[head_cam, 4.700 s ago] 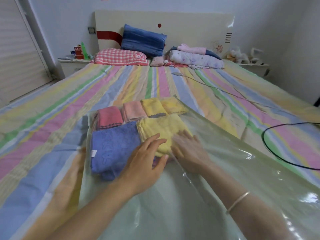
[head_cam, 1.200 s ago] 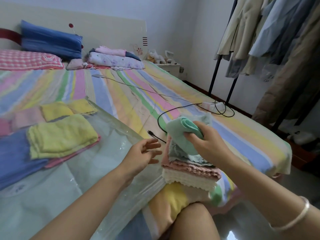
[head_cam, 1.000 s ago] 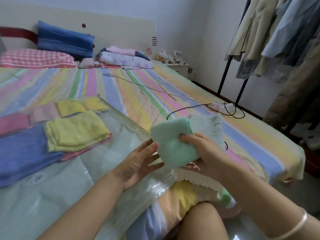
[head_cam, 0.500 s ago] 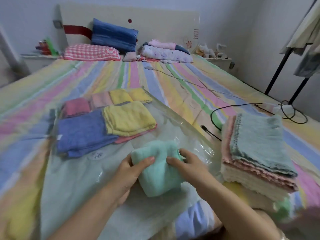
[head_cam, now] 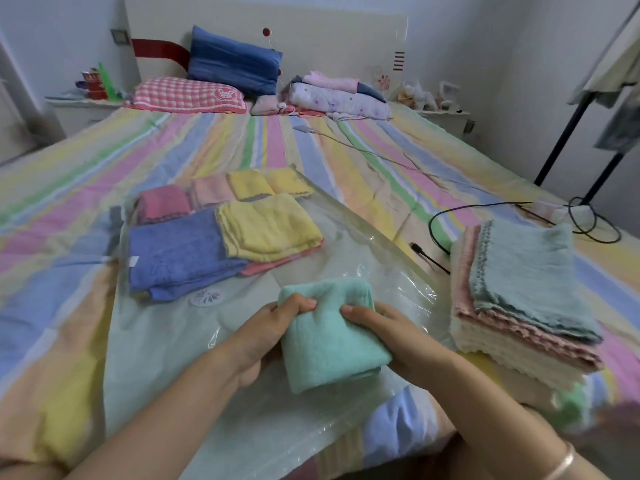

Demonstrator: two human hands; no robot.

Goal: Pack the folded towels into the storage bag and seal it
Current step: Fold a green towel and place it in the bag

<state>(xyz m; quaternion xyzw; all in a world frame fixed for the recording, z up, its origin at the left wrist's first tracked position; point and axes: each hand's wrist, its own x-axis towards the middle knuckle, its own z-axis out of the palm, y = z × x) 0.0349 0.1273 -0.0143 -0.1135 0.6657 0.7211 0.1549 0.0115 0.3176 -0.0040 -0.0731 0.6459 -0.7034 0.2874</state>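
The folded mint towel (head_cam: 329, 334) is over the near end of the clear storage bag (head_cam: 162, 344), with your left hand (head_cam: 270, 327) and right hand (head_cam: 394, 334) each curled round a side of it. Hold the fold tight, then slide it in flat, just beside the blue towel (head_cam: 176, 251) and yellow towel (head_cam: 270, 226) already inside. Leave room for more, because the stack (head_cam: 526, 289) waits on the bed (head_cam: 346, 161) to your right.

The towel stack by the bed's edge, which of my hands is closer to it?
Right. The right hand grips the green towel just beside the towel stack; the left hand holds the towel's far side.
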